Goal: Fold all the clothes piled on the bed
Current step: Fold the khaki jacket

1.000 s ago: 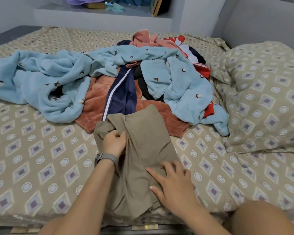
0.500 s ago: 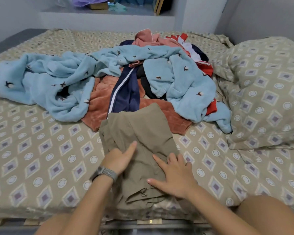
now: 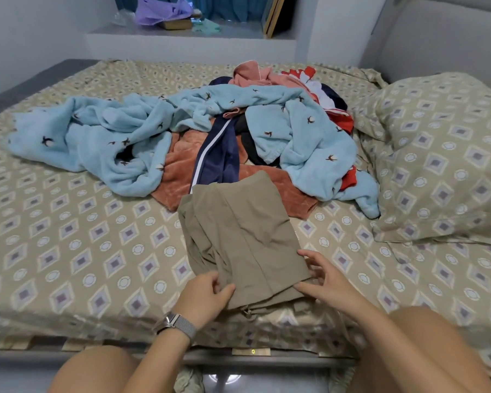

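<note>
Lying near the front edge of the bed [image 3: 68, 251], the khaki trousers [image 3: 238, 236] were folded into a flat stack, their far end touching the rust-coloured cloth [image 3: 179, 168] at the foot of the pile. The left hand [image 3: 206, 296] pinched the near left corner between thumb and fingers, a grey watch [image 3: 176, 326] on its wrist. The right hand [image 3: 326, 282] held the near right corner, fingers curled round the edge. Behind lay the unfolded heap: a light blue bird-print blanket [image 3: 102, 137], a navy garment [image 3: 224, 157] with a white stripe, pink and red pieces. A patterned pillow [image 3: 442, 154] sat on the right. No writing or label could be read anywhere.
</note>
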The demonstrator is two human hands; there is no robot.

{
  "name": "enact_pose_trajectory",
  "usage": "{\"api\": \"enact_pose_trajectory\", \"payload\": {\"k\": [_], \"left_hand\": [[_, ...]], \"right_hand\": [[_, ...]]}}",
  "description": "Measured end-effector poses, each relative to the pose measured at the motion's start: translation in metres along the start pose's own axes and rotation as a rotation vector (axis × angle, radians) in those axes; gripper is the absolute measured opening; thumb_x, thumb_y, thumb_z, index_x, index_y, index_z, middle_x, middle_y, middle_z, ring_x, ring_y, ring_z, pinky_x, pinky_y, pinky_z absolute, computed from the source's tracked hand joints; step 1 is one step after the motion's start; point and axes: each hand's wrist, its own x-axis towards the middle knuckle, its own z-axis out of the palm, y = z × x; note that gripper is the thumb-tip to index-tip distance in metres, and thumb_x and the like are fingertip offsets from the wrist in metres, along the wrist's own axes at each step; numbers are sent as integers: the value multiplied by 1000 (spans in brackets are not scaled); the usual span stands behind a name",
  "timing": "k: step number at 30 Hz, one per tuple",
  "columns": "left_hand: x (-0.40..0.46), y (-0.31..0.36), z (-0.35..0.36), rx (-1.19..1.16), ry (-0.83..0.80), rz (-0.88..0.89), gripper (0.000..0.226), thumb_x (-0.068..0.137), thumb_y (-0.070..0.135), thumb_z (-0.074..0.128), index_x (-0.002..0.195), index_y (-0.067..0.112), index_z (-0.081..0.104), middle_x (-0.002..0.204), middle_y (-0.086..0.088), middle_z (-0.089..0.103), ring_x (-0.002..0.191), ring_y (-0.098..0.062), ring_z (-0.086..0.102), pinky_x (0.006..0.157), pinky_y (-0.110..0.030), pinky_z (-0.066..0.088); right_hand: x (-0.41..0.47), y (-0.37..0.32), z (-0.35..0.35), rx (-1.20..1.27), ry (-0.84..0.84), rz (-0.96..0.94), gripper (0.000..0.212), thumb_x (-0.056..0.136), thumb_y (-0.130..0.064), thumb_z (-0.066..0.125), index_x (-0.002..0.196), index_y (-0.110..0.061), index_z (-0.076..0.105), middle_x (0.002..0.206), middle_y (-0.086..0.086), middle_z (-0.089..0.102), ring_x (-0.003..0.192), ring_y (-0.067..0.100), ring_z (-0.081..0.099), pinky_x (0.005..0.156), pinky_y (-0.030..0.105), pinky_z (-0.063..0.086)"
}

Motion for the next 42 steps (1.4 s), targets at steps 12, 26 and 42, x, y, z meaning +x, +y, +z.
{"api": "enact_pose_trajectory", "payload": {"k": [12, 26, 42], "left_hand": [[-10, -14, -10, -399, 132, -36, 18, 100, 24, 46, 92, 9, 51, 83, -12, 60, 55, -16, 58, 49, -23, 49], [6, -32, 2, 119, -26, -147, 38, 99, 43, 43, 71, 18, 40, 72, 1, 49, 72, -19, 51, 60, -28, 35], [17, -47, -22, -232, -282, -344, 20, 88, 18, 66, 73, 14, 54, 69, -2, 58, 55, -11, 50, 48, -18, 40]], "right_hand": [[4, -5, 20, -484, 566, -221, 38, 62, 17, 46, 82, -15, 46, 62, -9, 35, 59, 15, 37, 49, 30, 28], [-17, 7, 21, -146, 302, -55, 12, 93, -20, 56, 98, -30, 60, 120, -6, 46, 113, 4, 42, 88, 11, 30], [-26, 5, 30, -773, 424, -541, 25, 75, -44, 57, 57, -27, 55, 81, -20, 50, 86, 9, 39, 78, 34, 28]]}}
